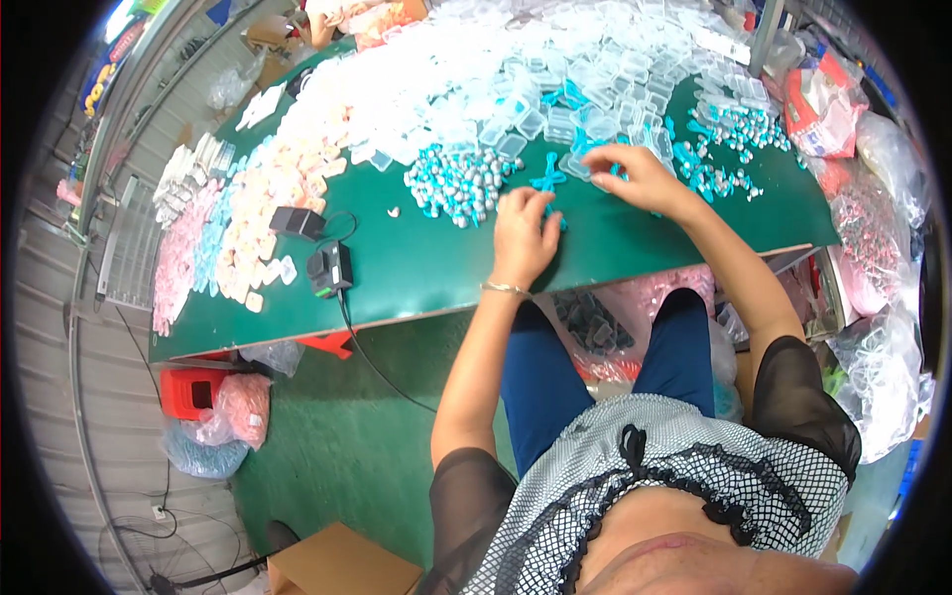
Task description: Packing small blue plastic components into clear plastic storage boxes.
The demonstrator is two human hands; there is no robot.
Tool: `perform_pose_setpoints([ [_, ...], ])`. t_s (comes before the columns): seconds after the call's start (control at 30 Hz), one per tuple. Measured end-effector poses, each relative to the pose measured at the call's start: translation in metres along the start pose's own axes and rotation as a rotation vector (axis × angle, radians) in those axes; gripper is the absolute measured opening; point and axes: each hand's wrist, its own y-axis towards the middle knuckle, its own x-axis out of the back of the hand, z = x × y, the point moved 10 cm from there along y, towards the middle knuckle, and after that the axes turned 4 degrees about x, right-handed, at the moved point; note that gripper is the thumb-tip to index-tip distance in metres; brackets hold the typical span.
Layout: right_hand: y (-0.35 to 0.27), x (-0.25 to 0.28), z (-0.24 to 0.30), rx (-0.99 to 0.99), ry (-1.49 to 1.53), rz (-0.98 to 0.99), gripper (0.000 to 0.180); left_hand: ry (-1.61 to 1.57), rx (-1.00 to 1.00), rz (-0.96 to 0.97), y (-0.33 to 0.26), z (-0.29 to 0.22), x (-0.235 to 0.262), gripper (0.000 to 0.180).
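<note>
Pcs of turquoise plastic [547, 175], thin & knobbly, lie on smooth green worktop [416, 263], just ahead of L hand [526, 236] & near R hand [640, 180]. Prob. light, stiff, a bit slippery; best pinched mid-length. L fingers curled, can't tell if pinching a pc; R thumb & index spread. Nearby: rounded grey-&-turquoise bits [454, 185] heaped, plus glossy, see-through rect. boxes [531, 124], prob. brittle.
</note>
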Motion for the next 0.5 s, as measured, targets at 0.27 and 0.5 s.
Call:
perform_pose_setpoints([
  [0.27, 0.185, -0.001, -0.108, -0.019, -0.477, -0.028, 0.061, 0.041, 0.122, 0.238, -0.015, 0.003, -0.025, 0.041],
  [0.5, 0.270, -0.047, -0.180, -0.454, -0.523, 0.192, 0.081, 0.032, 0.150, 0.283, -0.011, 0.005, -0.030, 0.041],
])
